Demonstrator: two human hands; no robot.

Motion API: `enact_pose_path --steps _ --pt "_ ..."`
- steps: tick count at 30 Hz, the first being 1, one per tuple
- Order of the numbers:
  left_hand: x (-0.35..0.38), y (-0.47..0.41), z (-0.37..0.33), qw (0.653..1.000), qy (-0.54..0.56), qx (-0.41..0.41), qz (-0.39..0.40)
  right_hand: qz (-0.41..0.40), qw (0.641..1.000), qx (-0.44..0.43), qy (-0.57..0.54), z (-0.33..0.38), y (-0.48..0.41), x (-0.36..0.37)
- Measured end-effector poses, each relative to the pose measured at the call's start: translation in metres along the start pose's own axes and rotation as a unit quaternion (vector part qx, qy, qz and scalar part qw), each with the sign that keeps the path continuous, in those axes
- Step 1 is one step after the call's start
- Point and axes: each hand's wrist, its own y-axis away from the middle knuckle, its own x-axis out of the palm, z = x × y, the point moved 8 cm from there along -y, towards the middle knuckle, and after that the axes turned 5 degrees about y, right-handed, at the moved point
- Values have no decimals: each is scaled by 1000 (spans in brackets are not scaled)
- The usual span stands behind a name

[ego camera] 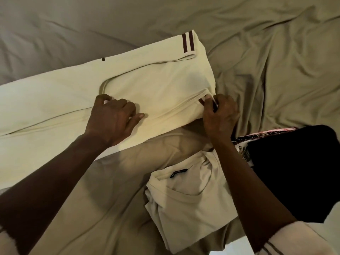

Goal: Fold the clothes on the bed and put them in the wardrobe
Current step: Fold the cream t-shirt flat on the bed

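The cream shirt point(156, 80) lies spread across the bed point(276, 43), its body running off to the left and its shoulders near the middle. Both sleeves are turned in over the body. The far sleeve point(187, 43) lies flat with its dark red stripes showing.

The right hand point(219, 115) pinches the striped cuff point(202, 102) of the near sleeve between thumb and fingertips, at the shirt's near corner. The left hand point(112, 118) sits on the shirt just below the collar point(104, 85), with its fingers curled into the cloth and its thumb stretched out flat. It looks to be pinning the fold.

The step in hand appears to be setting this sleeve straight before the body is folded.

- If the cuff is pulled without the left hand pressing firmly, the whole shirt may slide on the creased sheet and the far sleeve may come loose.
- The curled left fingers may bunch the cloth and leave a wrinkle under the fold.
- A folded beige shirt point(184, 199) and a black garment point(294, 172) lie right under the right forearm, which could knock them out of shape.
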Motion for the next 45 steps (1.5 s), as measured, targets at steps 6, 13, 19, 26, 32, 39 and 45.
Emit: enact_pose_path --steps 6,13,19,26,32,39,45 --pt "-1 -9 18 997 -34 16 -70 -54 985 -26 161 3 -16 1" --pt "-36 51 29 958 76 -182 -206 -100 957 -271 36 110 86 3" --pt "-31 222 138 764 68 -602 -220 111 878 -465 21 221 212 93" --pt "-4 291 256 753 68 -643 -122 94 822 -541 152 296 236 169" --pt "-2 286 290 798 152 -553 -187 74 809 -555 182 297 237 185" --pt "11 299 241 766 141 -602 -175 122 789 -549 247 305 254 193" --pt "4 306 265 791 193 -547 -195 114 739 -630 209 301 263 184"
